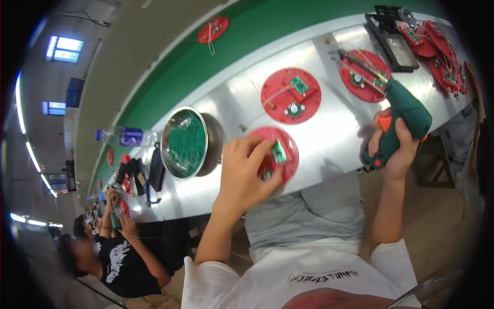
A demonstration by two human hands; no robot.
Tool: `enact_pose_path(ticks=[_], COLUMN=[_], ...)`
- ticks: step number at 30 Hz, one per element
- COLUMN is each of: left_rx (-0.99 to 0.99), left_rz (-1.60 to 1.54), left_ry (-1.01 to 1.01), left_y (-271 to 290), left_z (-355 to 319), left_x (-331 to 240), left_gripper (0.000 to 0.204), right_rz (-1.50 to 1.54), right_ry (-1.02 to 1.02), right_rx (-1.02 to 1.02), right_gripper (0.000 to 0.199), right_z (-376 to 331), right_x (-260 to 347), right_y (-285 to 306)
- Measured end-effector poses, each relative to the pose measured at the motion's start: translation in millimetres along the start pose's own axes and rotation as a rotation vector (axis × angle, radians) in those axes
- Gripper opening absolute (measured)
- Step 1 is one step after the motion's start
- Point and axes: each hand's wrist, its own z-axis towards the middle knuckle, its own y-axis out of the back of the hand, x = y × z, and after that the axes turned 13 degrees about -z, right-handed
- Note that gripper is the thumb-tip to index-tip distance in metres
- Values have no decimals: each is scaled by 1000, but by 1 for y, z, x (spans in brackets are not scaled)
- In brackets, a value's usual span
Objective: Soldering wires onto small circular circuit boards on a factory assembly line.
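My left hand (pixel 242 172) is closed in a pinch, thumb and forefinger at the edges of a small green circuit board (pixel 279 151). This board is over a round red disc (pixel 290 170) near the table's front edge, partly hidden by my fingers. In my right hand (pixel 404 154) is a dark green soldering gun (pixel 410 107) with an orange trigger, its metal tip pointing up and left, above another red disc (pixel 360 92). Between the hands and farther back lies a red disc (pixel 278 114) carrying a green board, a round part and pale wires.
A metal bowl (pixel 207 136) of green boards stands left, beside a plastic bottle (pixel 131 137). A soldering stand (pixel 404 54) and stacked red discs (pixel 424 44) are at far right. One red disc (pixel 213 29) rests on the green belt (pixel 247 31). Another person (pixel 128 262) works at left.
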Motion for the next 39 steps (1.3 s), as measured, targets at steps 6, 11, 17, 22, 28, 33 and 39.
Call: enact_pose_path(ticks=[6, 11, 17, 22, 28, 33, 39], left_rx=[-207, -224, -315, -381, -582, -665, -500], left_rz=[127, 706, 595, 354, 222, -23, -92], left_ry=[-96, 247, 175, 739, 610, 181, -431], left_y=[58, 84, 20, -3, 27, 87, 97], left_z=[88, 181, 291, 331, 320, 254, 105], left_x=[61, 184, 218, 228, 220, 155, 44], left_gripper=[48, 39, 46, 50, 42, 34, 18], right_rz=[38, 37, 13, 25, 79, 36, 23], right_ry=[26, -27, 17, 25, 28, 61, -6], right_rx=[-27, -139, -156, -177, -184, -152, -102], right_gripper=[36, 33, 31, 29, 29, 30, 33], right_z=[0, 2, 2, 2, 3, 5, 7], right_x=[-2, -1, 0, -3, -5, -9, -6], right_y=[4, -8, -6, -7, -6, -2, 3])
